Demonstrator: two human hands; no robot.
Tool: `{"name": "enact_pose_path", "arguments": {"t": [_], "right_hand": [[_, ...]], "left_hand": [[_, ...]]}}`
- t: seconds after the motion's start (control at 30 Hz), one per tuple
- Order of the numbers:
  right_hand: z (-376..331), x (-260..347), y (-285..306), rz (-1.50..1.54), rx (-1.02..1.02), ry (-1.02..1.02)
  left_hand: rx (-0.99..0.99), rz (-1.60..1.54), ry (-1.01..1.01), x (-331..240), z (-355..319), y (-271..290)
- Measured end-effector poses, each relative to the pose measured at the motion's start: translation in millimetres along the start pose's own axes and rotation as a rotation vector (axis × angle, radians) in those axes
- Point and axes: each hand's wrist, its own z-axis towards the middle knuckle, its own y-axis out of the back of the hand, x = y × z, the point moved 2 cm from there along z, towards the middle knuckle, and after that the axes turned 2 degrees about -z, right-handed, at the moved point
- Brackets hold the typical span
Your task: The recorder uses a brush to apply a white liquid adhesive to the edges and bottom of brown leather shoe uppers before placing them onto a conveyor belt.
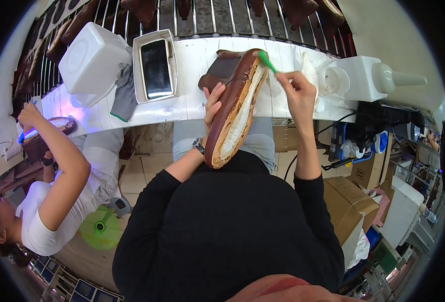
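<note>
A brown leather boot (228, 108) without an outsole is tilted over the front edge of the bench. Its underside shows a pale middle strip and a tan rim, with the toe toward me. My left hand (213, 103) is wrapped round the boot's left side, part of its fingers hidden behind the leather. A small brush with a green end (267, 61) is pinched in my right hand (298, 90). That green end meets or nearly meets the heel rim at the boot's far end; its bristles cannot be made out.
A white tray (138, 70) with a dark phone-like slab stands left on the bench (187, 108), beside a grey glove (124, 95) and a white container (89, 60). Right are a white cup (333, 83) and white bottle (363, 75). Metal rails (212, 17) run behind. A co-worker (56, 201) works left.
</note>
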Motion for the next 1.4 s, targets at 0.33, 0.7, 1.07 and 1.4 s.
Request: {"name": "enact_pose_path", "arguments": {"t": [0.33,0.7,1.07,1.4], "right_hand": [[17.9,-16.9,2.4,0.031,-0.028,-0.124],[-19.8,11.0,7.8,0.237,0.249,-0.129],[-60.1,67.7,14.5,0.12,0.334,0.27],[-53.6,47.1,25.1,0.245,0.067,-0.086]], "left_hand": [[0.054,-0.115,0.145,-8.5,3.0,3.2],[0.066,0.154,-0.042,-34.9,41.6,3.1],[-0.024,-0.14,-0.087,-45.0,59.1,4.9],[0.045,-0.357,0.495,-37.2,61.6,0.3]]}}
